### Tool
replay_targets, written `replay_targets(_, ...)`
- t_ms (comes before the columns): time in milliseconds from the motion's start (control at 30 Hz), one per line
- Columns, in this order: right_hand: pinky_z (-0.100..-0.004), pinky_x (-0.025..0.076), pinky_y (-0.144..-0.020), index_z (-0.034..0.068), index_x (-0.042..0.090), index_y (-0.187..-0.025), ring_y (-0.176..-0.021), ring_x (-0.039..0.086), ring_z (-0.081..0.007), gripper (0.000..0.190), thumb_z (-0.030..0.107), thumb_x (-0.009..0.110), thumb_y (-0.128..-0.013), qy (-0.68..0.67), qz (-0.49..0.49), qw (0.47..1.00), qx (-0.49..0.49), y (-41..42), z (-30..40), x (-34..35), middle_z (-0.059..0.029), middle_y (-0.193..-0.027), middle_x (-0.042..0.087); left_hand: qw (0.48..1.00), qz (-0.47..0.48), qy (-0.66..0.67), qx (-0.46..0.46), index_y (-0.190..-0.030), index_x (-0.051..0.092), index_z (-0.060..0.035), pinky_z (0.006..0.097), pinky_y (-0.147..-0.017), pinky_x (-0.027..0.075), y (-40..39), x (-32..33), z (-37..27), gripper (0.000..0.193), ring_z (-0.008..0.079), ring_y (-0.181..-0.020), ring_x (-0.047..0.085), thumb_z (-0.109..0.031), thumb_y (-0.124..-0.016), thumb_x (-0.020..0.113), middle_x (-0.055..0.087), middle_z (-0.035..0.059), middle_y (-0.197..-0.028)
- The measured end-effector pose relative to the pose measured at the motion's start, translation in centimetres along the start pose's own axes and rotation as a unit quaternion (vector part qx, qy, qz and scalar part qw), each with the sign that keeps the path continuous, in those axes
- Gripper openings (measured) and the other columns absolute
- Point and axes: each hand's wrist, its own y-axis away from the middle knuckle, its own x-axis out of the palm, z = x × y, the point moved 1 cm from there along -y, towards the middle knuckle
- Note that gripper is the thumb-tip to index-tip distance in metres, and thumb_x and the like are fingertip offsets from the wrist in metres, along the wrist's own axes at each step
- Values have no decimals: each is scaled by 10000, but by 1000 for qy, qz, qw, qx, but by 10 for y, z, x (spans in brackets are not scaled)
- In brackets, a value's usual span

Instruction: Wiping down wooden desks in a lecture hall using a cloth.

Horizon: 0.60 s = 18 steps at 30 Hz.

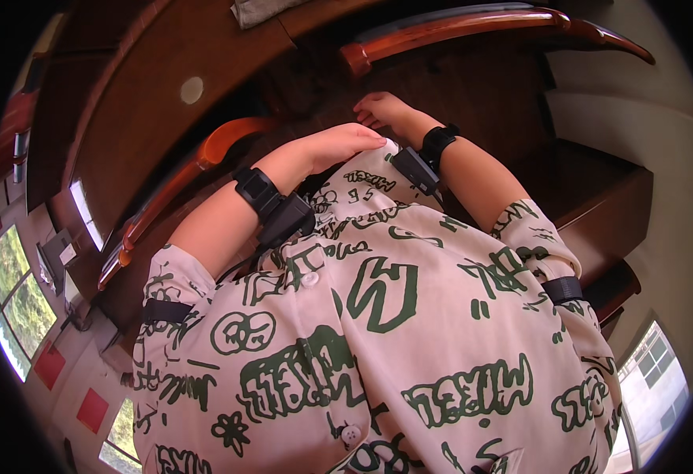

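My left hand point(343, 144) is at the front of the patterned button shirt point(382, 290), its thumb and fingers closed on the edge of the shirt's hem. Just beyond it, a little to the right, my right hand point(382, 111) is held with slightly bent, parted fingers and nothing visible in them. Both wrists wear black straps with a black box-shaped device beside each; the left device point(287, 220) and the right device point(416, 170) hang near the shirt.
Curved glossy wooden armrests point(228, 137) point(459, 32) lie ahead and to the left. A brown wooden tabletop point(145, 130) bears a pale round spot, with a folded grey cloth point(263, 10) at its far edge. A dark wooden box-like piece of furniture point(607, 195) stands right.
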Motion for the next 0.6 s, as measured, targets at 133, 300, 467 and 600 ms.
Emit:
replay_targets(133, -297, 486, -709, 64, 631, -1007, -800, 602, -175, 235, 210, 500, -879, 71, -19, 997, 13, -3, -6, 0, -71, -876, 623, 1000, -28, -2, -13, -1042, 646, -66, 227, -722, 444, 4, 4, 1, 279, 62, -784, 557, -284, -934, 509, 636, -20, -894)
replay_targets(300, -293, 476, -625, 58, 639, -956, -711, 598, -165, 211, 207, 524, -859, 71, -33, 997, 12, -9, -20, 0, -60, -817, 634, 999, -46, -12, -5, -1017, 650, -52, 260, -735, 473, 6, 9, -1, 267, 102, -817, 600, -256, -931, 501, 654, 23, -921)
replay_targets(467, -293, 469, -572, 62, 642, -912, -659, 601, -158, 188, 211, 552, -844, 58, -46, 997, 14, -12, -27, -2, -49, -780, 645, 998, -51, -39, -10, -1049, 651, -65, 217, -727, 434, 14, 9, -8, 292, 55, -798, 545, -288, -932, 503, 636, -25, -897)
replay_targets(600, -301, 464, -568, 66, 641, -903, -662, 602, -162, 176, 207, 555, -841, 50, -43, 998, 17, -14, -27, -1, -53, -788, 649, 998, -46, -47, -5, -1059, 646, -56, 217, -731, 438, 13, 6, -7, 310, 56, -811, 552, -298, -930, 502, 638, -21, -911)
